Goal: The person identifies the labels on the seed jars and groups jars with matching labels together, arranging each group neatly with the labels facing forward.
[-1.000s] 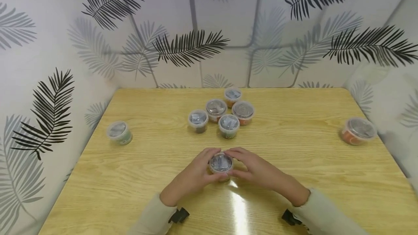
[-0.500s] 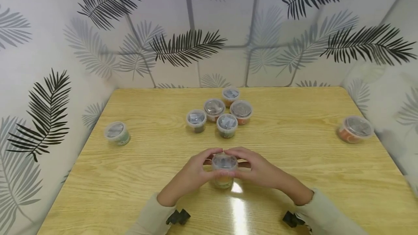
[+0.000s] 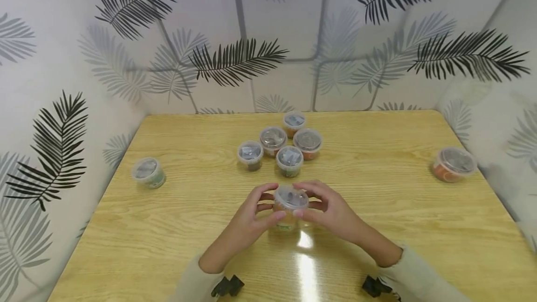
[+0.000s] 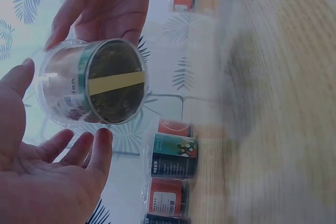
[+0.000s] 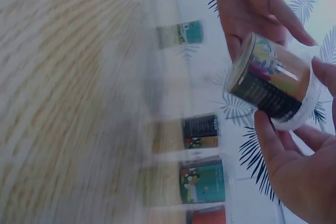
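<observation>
A small clear plastic tub with a lid (image 3: 291, 198) is held between both hands, raised over the table's front middle. My left hand (image 3: 250, 216) grips its left side, thumb in front and fingers behind. On the other side my right hand (image 3: 331, 211) holds it with thumb and fingertips. In the left wrist view the tub (image 4: 94, 83) shows its dark base crossed by a yellow strip, tilted toward the camera. The right wrist view has the tub's printed label (image 5: 273, 80), orange with a dark band. Its contents cannot be made out.
Several similar lidded tubs (image 3: 273, 140) stand in a cluster beyond the hands. One green-labelled tub (image 3: 149, 172) stands at the left edge and an orange one (image 3: 453, 164) at the right. The wooden table (image 3: 189, 227) meets a leaf-patterned wall covering (image 3: 277, 17) behind.
Both hands have lifted the tub off the tabletop and tilted it, so more of its side shows. The fingers have spread a little around it. The other tubs stay in place.
</observation>
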Motion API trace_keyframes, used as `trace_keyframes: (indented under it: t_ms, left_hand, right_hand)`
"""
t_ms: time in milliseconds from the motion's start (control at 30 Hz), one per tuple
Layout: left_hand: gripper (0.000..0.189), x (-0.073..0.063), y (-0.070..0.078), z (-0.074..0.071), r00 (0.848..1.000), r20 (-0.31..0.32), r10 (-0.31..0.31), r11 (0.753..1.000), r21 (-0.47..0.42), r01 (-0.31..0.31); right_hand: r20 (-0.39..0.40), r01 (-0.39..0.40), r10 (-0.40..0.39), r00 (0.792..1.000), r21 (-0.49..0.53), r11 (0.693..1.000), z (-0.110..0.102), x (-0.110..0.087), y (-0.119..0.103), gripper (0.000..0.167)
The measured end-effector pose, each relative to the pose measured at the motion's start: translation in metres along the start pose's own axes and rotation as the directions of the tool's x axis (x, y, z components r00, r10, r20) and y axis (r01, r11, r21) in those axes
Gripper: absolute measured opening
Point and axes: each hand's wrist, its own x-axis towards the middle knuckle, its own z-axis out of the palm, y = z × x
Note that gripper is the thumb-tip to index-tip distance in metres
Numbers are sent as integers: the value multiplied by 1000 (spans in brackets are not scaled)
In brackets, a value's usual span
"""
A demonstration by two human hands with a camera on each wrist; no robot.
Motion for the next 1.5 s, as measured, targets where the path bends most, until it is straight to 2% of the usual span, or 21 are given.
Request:
trace_keyframes:
  t_ms: [133,300,500,667,900,1067,1200,1333,1433,1500]
  left_hand:
    - [61,-6,-6,1,998,-51,30,999,-13,-31]
    - [60,-11,-8,6,993,-60,105,991,-71,-109]
    - [58,-14,-8,13,984,-88,154,975,-149,-166]
    - [56,-15,-8,15,973,-110,201,957,-191,-220]
    - [59,-15,-8,18,965,-155,213,948,-208,-243]
    - [62,-15,-8,22,961,-174,216,956,-162,-244]
    - [63,-15,-5,22,947,-164,275,956,-53,-287]
    - [63,-16,5,22,939,-146,310,951,33,-309]
    - [63,-17,11,23,940,-138,313,950,46,-309]
    - [64,-17,10,23,941,-138,308,951,34,-307]
  right_hand:
    - [-73,-29,35,997,76,997,0,2,7,48]
    - [-149,-104,130,980,172,980,6,1,-4,46]
    - [-149,-162,207,967,268,950,12,1,-13,49]
    - [-101,-176,207,973,255,951,11,-1,-15,49]
    - [-33,-148,154,988,130,980,3,-4,-13,50]
    - [-11,-180,181,983,68,981,-3,-5,-12,45]
    - [3,-205,205,979,41,978,-6,-5,-12,42]
    - [1,-208,208,978,24,978,-7,-4,-12,42]
    - [-5,-207,207,978,32,978,-7,-3,-11,43]
    - [-9,-208,209,978,43,977,-8,-3,-12,43]
